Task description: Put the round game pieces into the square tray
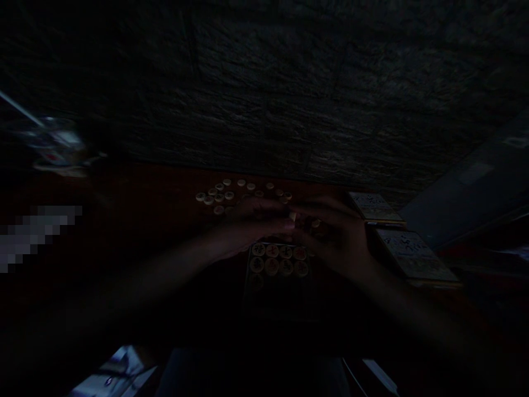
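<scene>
Discs (278, 259), round, pale, in rows

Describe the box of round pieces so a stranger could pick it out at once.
Start at the dark table and find the two hands meeting at its middle. Just below them, nearest the camera, lies a dark box with two neat rows of pale discs. The other discs, beyond the hands, lie scattered loose.
</scene>
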